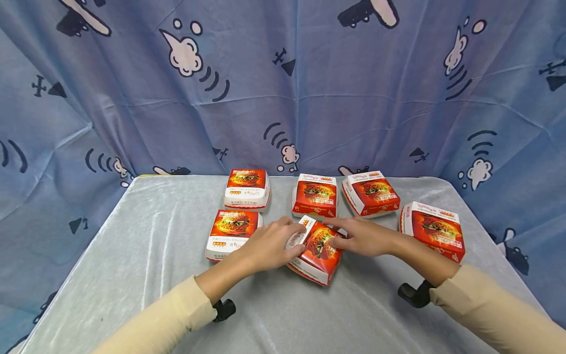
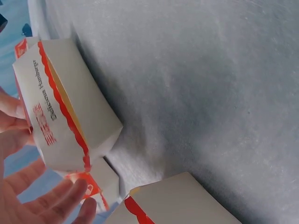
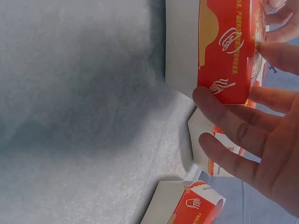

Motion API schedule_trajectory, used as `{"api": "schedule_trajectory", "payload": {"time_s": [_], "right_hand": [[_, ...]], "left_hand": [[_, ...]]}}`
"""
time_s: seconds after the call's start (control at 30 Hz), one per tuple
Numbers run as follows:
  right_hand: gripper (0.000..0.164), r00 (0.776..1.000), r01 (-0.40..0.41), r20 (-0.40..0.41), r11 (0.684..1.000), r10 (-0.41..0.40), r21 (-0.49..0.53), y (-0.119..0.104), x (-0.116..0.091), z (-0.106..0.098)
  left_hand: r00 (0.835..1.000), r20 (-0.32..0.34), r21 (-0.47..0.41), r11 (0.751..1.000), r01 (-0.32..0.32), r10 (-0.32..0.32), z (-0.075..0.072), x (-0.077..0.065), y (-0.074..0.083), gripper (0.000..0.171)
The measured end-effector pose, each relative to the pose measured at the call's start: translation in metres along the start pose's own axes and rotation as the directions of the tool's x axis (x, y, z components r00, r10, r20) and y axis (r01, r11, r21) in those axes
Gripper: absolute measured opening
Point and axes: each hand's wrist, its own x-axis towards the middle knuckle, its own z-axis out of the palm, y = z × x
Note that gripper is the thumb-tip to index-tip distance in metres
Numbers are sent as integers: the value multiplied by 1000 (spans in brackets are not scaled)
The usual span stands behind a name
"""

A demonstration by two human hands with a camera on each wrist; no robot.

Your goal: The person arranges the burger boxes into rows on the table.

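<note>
A red and white hamburger box (image 1: 321, 246) stands turned at an angle on the table, between both hands. My left hand (image 1: 272, 244) touches its left side and lid edge. In the left wrist view that box (image 2: 60, 102) shows a white side with a scalloped red edge, and the lower fingers (image 2: 70, 191) spread apart, off it. My right hand (image 1: 364, 236) touches the right side of the lid. The right wrist view shows fairly straight fingers, one tip against the lower corner of the box (image 3: 229, 51). The lid's top is partly covered by the fingertips.
Matching boxes surround it: two at left, one far (image 1: 246, 187) and one near (image 1: 233, 226), partly behind my left forearm; two at the back (image 1: 315, 194), (image 1: 371, 191); another box (image 1: 433, 228) at right. The grey cloth-covered table (image 1: 132, 236) meets a blue patterned curtain (image 1: 247, 88).
</note>
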Motion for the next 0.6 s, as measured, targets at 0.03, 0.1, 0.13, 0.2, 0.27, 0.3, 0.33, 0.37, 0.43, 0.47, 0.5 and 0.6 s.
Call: {"api": "schedule_trajectory", "payload": {"time_s": [0.03,0.1,0.13,0.2,0.27,0.3,0.33,0.37,0.43,0.47,0.5,0.6], "right_hand": [[59,1000,8,1,1000,-8,0,0,1,0],[59,1000,10,4,1000,-10,0,0,2,0],[59,1000,14,6,1000,-14,-2,0,3,0],[59,1000,10,5,1000,-10,-7,-1,4,0],[58,1000,9,5,1000,-9,-13,-1,5,1],[58,1000,12,4,1000,-12,-16,-2,5,1],[58,1000,10,4,1000,-10,-16,-1,6,1],[57,1000,10,1,1000,-10,-19,-2,6,2],[57,1000,13,-2,1000,-13,-23,-2,7,2],[57,1000,9,-4,1000,-9,-22,-2,7,2],[57,1000,7,-5,1000,-7,-21,-3,8,3],[58,1000,0,-9,1000,0,-11,-4,8,3]], "left_hand": [[1000,4,-7,1000,5,-5,0,0,0,43],[1000,18,-26,999,19,-18,0,1,-1,47],[999,28,-36,999,26,-25,0,1,-2,48],[998,49,-53,998,37,-35,0,2,-3,49],[997,70,-62,997,45,-41,0,3,-3,50],[996,78,-64,997,46,-41,0,3,-4,51],[995,87,-66,997,47,-42,-1,3,-4,51],[995,96,-65,997,47,-40,-1,2,-4,52],[993,113,-63,997,41,-34,-2,2,-4,55],[992,120,-61,997,36,-29,-2,2,-5,56],[992,127,-58,998,34,-26,-2,2,-5,56],[990,140,-53,998,35,-27,-3,2,-4,56]]}}
